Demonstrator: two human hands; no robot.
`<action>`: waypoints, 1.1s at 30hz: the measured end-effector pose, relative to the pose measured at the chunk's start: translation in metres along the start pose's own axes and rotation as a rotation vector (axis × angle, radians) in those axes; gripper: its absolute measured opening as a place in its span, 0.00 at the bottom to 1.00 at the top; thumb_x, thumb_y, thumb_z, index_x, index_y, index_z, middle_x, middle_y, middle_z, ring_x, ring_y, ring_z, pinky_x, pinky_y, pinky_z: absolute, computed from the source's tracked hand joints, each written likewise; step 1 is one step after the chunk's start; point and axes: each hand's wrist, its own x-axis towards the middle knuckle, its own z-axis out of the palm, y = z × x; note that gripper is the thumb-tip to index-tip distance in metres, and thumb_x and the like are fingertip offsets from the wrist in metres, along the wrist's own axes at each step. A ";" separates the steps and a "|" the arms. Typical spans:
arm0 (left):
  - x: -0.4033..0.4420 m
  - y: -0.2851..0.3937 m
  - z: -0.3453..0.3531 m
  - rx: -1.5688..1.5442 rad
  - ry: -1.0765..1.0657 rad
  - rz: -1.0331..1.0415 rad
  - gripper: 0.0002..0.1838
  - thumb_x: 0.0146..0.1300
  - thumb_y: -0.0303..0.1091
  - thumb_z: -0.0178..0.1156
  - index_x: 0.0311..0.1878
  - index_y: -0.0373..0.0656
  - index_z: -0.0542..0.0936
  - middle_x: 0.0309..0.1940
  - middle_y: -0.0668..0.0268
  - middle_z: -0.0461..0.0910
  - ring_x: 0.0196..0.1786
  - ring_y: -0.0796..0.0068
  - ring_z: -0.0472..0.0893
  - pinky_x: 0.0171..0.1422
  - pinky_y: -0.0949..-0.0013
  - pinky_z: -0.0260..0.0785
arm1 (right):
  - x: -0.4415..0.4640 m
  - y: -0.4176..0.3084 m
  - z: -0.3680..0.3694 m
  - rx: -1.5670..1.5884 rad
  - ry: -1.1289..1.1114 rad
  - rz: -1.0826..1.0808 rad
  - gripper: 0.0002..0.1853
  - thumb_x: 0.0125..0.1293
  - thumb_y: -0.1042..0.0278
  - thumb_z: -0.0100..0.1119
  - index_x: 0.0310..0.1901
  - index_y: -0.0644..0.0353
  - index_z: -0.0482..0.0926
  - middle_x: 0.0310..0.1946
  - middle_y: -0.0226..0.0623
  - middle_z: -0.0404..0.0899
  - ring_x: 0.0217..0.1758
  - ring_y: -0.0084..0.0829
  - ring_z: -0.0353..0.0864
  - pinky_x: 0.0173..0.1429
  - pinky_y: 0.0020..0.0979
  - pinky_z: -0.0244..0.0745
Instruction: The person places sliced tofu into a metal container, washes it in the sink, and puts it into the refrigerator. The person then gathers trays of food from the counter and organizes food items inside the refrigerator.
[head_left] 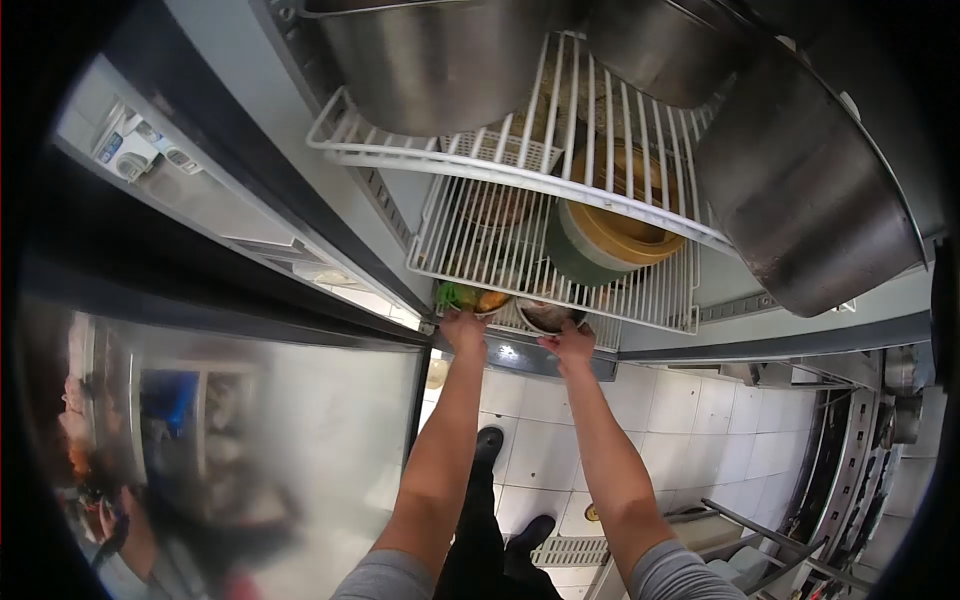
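Both arms reach into the bottom of an upright fridge. My left hand [463, 330] is closed at the front edge of a bowl of green and orange food [488, 301], with its fingertips partly hidden. Beside it, my right hand [570, 343] grips the rim of a round dark bowl [545, 316], whose contents I cannot make out. Both bowls are below the lower white wire shelf [470, 262], which partly covers them.
Large steel pots [430, 70] stand on the upper wire shelf [500, 165], one big steel pot [800, 190] jutting out at the right. A yellow and green tub [590, 245] rests on the lower shelf. The open fridge door [330, 430] is at my left, above a tiled floor [690, 410].
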 end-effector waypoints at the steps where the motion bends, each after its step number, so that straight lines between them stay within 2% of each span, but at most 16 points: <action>1: 0.005 -0.006 -0.004 0.009 0.005 -0.040 0.13 0.67 0.20 0.53 0.54 0.30 0.70 0.45 0.53 0.77 0.43 0.55 0.82 0.46 0.48 0.86 | -0.001 -0.003 -0.001 0.001 -0.022 0.015 0.12 0.73 0.72 0.52 0.51 0.71 0.66 0.34 0.51 0.80 0.23 0.39 0.83 0.28 0.38 0.90; 3: 0.020 -0.014 -0.016 0.027 0.012 -0.114 0.15 0.67 0.17 0.51 0.56 0.30 0.70 0.45 0.53 0.77 0.43 0.57 0.82 0.48 0.49 0.86 | -0.004 -0.011 -0.003 0.004 -0.070 0.043 0.14 0.73 0.71 0.55 0.52 0.71 0.65 0.34 0.50 0.79 0.24 0.39 0.84 0.30 0.38 0.90; 4: 0.024 -0.019 -0.035 -0.063 -0.251 -0.185 0.17 0.68 0.22 0.53 0.59 0.35 0.70 0.45 0.56 0.77 0.44 0.59 0.82 0.45 0.50 0.85 | -0.003 -0.008 -0.006 0.029 -0.113 0.052 0.15 0.74 0.70 0.55 0.52 0.70 0.65 0.35 0.50 0.79 0.27 0.40 0.84 0.33 0.39 0.90; 7: -0.004 -0.013 -0.051 0.171 -0.233 -0.187 0.15 0.66 0.29 0.57 0.54 0.36 0.74 0.43 0.57 0.77 0.43 0.59 0.82 0.44 0.48 0.84 | -0.001 0.000 -0.021 0.096 -0.246 0.071 0.16 0.74 0.68 0.57 0.53 0.68 0.65 0.36 0.49 0.79 0.35 0.41 0.86 0.43 0.42 0.90; 8: -0.020 -0.013 -0.061 0.213 -0.266 -0.147 0.14 0.68 0.33 0.56 0.54 0.38 0.74 0.44 0.58 0.77 0.43 0.60 0.82 0.42 0.52 0.84 | -0.007 0.001 -0.028 0.107 -0.291 0.082 0.16 0.74 0.68 0.57 0.54 0.67 0.65 0.38 0.48 0.79 0.39 0.41 0.86 0.46 0.43 0.89; 10: -0.054 -0.008 -0.073 0.431 -0.263 -0.284 0.14 0.71 0.36 0.55 0.55 0.39 0.74 0.47 0.58 0.78 0.43 0.62 0.83 0.42 0.55 0.83 | -0.028 -0.005 -0.046 0.037 -0.344 0.114 0.14 0.75 0.68 0.57 0.55 0.63 0.67 0.44 0.45 0.80 0.49 0.41 0.84 0.55 0.44 0.85; 12: -0.098 -0.027 -0.115 0.516 -0.402 -0.304 0.21 0.71 0.44 0.57 0.58 0.39 0.73 0.48 0.56 0.80 0.46 0.61 0.83 0.44 0.54 0.83 | -0.044 0.016 -0.087 -0.132 -0.358 0.073 0.14 0.75 0.63 0.58 0.55 0.58 0.69 0.47 0.43 0.80 0.51 0.41 0.84 0.54 0.44 0.84; 14: -0.130 -0.067 -0.177 0.739 -0.614 -0.264 0.25 0.75 0.53 0.53 0.56 0.37 0.73 0.47 0.55 0.81 0.47 0.62 0.84 0.44 0.56 0.84 | -0.081 0.038 -0.151 -0.053 -0.392 0.177 0.14 0.74 0.63 0.59 0.55 0.57 0.71 0.50 0.42 0.80 0.54 0.42 0.83 0.56 0.45 0.83; 17: -0.252 -0.054 -0.176 0.895 -0.484 -0.631 0.14 0.72 0.38 0.58 0.50 0.37 0.73 0.35 0.58 0.81 0.35 0.67 0.84 0.30 0.61 0.82 | -0.194 0.053 -0.247 -0.043 -0.299 0.223 0.10 0.74 0.65 0.57 0.53 0.56 0.74 0.50 0.40 0.82 0.54 0.42 0.84 0.57 0.46 0.82; 18: -0.284 -0.062 -0.187 0.971 -0.546 -0.666 0.14 0.72 0.38 0.58 0.50 0.36 0.73 0.37 0.57 0.81 0.35 0.66 0.84 0.32 0.60 0.83 | -0.239 0.053 -0.282 -0.008 -0.283 0.216 0.11 0.73 0.65 0.58 0.53 0.57 0.75 0.50 0.40 0.81 0.54 0.41 0.84 0.56 0.47 0.83; 22: -0.401 -0.094 -0.201 1.227 -1.070 -0.984 0.14 0.72 0.34 0.55 0.54 0.35 0.72 0.45 0.51 0.81 0.42 0.55 0.85 0.41 0.53 0.84 | -0.436 0.027 -0.415 0.093 -0.203 0.246 0.15 0.72 0.61 0.61 0.53 0.59 0.75 0.49 0.37 0.81 0.52 0.33 0.84 0.53 0.36 0.83; 25: -0.454 -0.086 -0.168 1.455 -1.480 -1.064 0.15 0.72 0.38 0.57 0.53 0.35 0.74 0.45 0.55 0.82 0.44 0.62 0.85 0.40 0.61 0.83 | -0.579 -0.015 -0.476 0.194 -0.080 0.195 0.16 0.74 0.61 0.58 0.56 0.62 0.74 0.49 0.41 0.81 0.52 0.36 0.84 0.55 0.38 0.84; 27: -0.492 -0.100 -0.140 1.598 -1.631 -0.981 0.15 0.72 0.39 0.56 0.51 0.36 0.76 0.44 0.56 0.82 0.43 0.64 0.85 0.40 0.62 0.82 | -0.672 -0.032 -0.533 0.323 -0.027 0.026 0.16 0.74 0.65 0.56 0.56 0.65 0.73 0.49 0.44 0.81 0.50 0.39 0.85 0.55 0.40 0.84; 29: -0.550 -0.091 -0.110 1.661 -1.756 -0.841 0.14 0.73 0.39 0.53 0.49 0.36 0.77 0.43 0.59 0.83 0.41 0.68 0.84 0.41 0.63 0.81 | -0.737 -0.014 -0.589 0.347 0.260 -0.239 0.14 0.72 0.68 0.55 0.55 0.65 0.74 0.49 0.44 0.81 0.48 0.41 0.86 0.54 0.41 0.85; 32: -0.659 -0.110 -0.066 1.478 -1.962 -0.722 0.18 0.76 0.45 0.52 0.50 0.37 0.77 0.42 0.60 0.83 0.42 0.70 0.83 0.40 0.64 0.81 | -0.776 0.033 -0.673 0.220 1.188 -0.345 0.09 0.73 0.68 0.54 0.47 0.63 0.76 0.41 0.39 0.80 0.43 0.33 0.85 0.44 0.36 0.85; 33: -0.697 -0.119 -0.057 1.389 -2.032 -0.650 0.22 0.77 0.49 0.50 0.54 0.37 0.75 0.48 0.56 0.82 0.46 0.65 0.84 0.42 0.60 0.82 | -0.780 0.037 -0.698 0.172 1.357 -0.370 0.11 0.72 0.67 0.57 0.48 0.65 0.76 0.39 0.39 0.79 0.42 0.32 0.84 0.42 0.34 0.85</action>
